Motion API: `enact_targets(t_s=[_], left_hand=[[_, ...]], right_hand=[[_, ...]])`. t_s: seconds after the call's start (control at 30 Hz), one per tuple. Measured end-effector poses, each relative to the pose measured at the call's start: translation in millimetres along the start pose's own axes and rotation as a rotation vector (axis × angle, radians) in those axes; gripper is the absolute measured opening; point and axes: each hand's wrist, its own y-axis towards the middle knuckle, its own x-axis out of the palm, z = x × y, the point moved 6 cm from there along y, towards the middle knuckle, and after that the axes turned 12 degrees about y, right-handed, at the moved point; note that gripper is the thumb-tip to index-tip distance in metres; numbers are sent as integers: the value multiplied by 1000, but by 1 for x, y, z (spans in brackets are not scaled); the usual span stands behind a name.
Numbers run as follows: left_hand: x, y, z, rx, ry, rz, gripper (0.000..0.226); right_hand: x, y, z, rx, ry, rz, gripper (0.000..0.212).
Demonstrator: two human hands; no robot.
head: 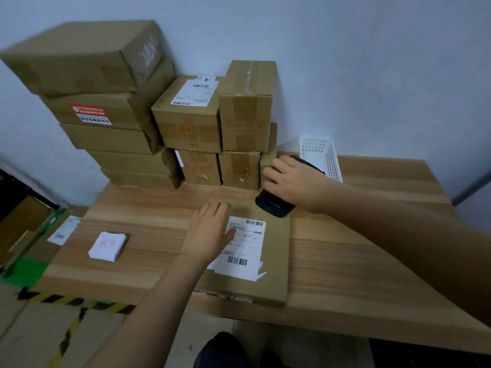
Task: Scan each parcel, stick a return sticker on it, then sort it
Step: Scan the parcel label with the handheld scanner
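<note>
A flat cardboard parcel (273, 264) lies on the wooden table (358, 261) in front of me, with a white shipping label (245, 248) and barcodes on its top. My left hand (210, 232) rests flat on the parcel's left part, fingers straight, thumb touching the label. My right hand (295, 179) grips a black handheld scanner (275, 204) just beyond the parcel's far edge, its head pointing down toward the label. A small stack of white return stickers (107, 245) with red print lies on the table to the left.
Stacked cardboard boxes (127, 107) stand against the wall at the table's back left. A white perforated plastic basket (322, 155) sits at the back right. Left of the table, on the floor, are cartons and a labelled parcel (65, 229), with black-yellow hazard tape (69, 301) below.
</note>
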Motion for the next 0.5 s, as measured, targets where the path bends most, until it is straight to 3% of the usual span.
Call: enact_targets(t_s=[0.17, 0.33, 0.5], left_hand=[[-5, -5, -5, -20, -17, 33, 49], [-12, -11, -25, -54, -9, 116, 48], [-9, -16, -56, -119, -17, 147, 45]], right_hand=[[3, 0, 5, 136, 84, 21, 52], [27, 2, 2, 497, 483, -74, 80], [48, 22, -27, 783, 908, 13, 91]])
